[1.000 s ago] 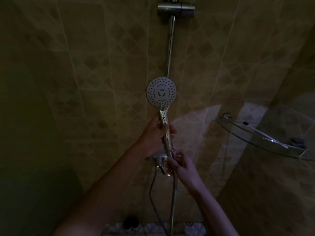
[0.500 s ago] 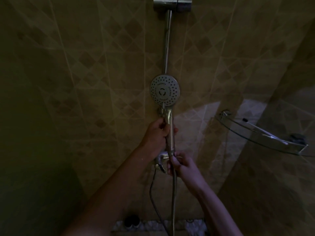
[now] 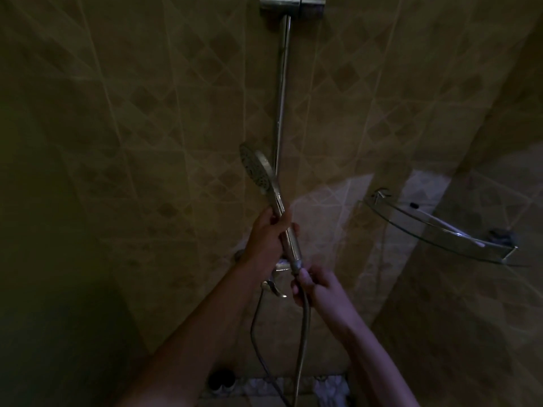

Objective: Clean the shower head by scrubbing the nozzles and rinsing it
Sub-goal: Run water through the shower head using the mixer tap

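Note:
A chrome hand-held shower head [image 3: 256, 168] with a round nozzle face is tilted up and to the left, its face turned leftward and seen almost edge-on. My left hand [image 3: 269, 235] grips its handle partway up. My right hand [image 3: 316, 284] pinches the hose [image 3: 302, 342] just under the connector nut at the handle's lower end. The hose hangs down and loops toward the floor.
A vertical chrome slide rail [image 3: 281, 92] with a bracket [image 3: 291, 4] at the top runs up the tiled wall. A mixer tap lever [image 3: 274, 287] sits behind my hands. A glass corner shelf [image 3: 435, 227] with small items sticks out at right. The room is dim.
The shower head has swung from facing me to facing left and now leans left. My left hand turned with the handle; my right hand stayed at the hose end.

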Demonstrator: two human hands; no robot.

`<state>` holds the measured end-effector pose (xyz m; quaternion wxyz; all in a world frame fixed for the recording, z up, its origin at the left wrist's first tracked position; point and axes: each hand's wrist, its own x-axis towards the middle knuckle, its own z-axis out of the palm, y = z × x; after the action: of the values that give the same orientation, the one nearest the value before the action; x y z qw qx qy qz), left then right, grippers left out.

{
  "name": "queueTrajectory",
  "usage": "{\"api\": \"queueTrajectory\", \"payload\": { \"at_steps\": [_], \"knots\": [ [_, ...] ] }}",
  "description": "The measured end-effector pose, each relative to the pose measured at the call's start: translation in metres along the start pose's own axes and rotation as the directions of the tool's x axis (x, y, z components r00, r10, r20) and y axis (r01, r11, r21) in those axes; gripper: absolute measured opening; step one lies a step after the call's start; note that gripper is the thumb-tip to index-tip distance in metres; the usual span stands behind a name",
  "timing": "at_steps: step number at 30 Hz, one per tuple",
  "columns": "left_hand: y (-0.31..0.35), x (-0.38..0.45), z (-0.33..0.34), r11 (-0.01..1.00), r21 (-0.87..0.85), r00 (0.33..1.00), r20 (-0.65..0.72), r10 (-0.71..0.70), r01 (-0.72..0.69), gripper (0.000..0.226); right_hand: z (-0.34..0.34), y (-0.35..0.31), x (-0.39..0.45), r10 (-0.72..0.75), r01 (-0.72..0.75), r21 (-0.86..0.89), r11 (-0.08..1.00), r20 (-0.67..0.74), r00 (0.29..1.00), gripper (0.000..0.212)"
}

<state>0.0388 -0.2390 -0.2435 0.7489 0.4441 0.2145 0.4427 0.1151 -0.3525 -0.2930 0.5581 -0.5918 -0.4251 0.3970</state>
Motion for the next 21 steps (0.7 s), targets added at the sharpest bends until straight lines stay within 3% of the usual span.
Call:
{"api": "queueTrajectory", "payload": {
  "at_steps": [5,10,17,21],
  "knots": [
    [0.010,-0.005,0.001,0.996,-0.088,0.999,0.014,-0.029,0.030,0.012,-0.001,-0.007,-0.005,-0.037,0.036,-0.057,0.998,-0.019,0.999,0.033],
    [0.008,-0.006,0.002,0.991,-0.130,1.000,-0.001,-0.017,0.016,0.005,0.005,-0.012,-0.008,-0.042,0.042,-0.017,0.999,-0.025,0.999,0.027],
    [0.004,-0.006,0.006,0.994,-0.107,1.000,0.000,0.020,-0.020,0.034,0.010,-0.013,-0.011,-0.041,0.041,-0.011,0.999,-0.036,0.998,0.026],
    [0.010,-0.006,0.006,0.996,-0.085,0.998,0.058,-0.020,0.025,0.010,0.011,-0.017,-0.015,-0.033,0.033,0.004,0.999,-0.035,0.999,0.027]
  ]
}}
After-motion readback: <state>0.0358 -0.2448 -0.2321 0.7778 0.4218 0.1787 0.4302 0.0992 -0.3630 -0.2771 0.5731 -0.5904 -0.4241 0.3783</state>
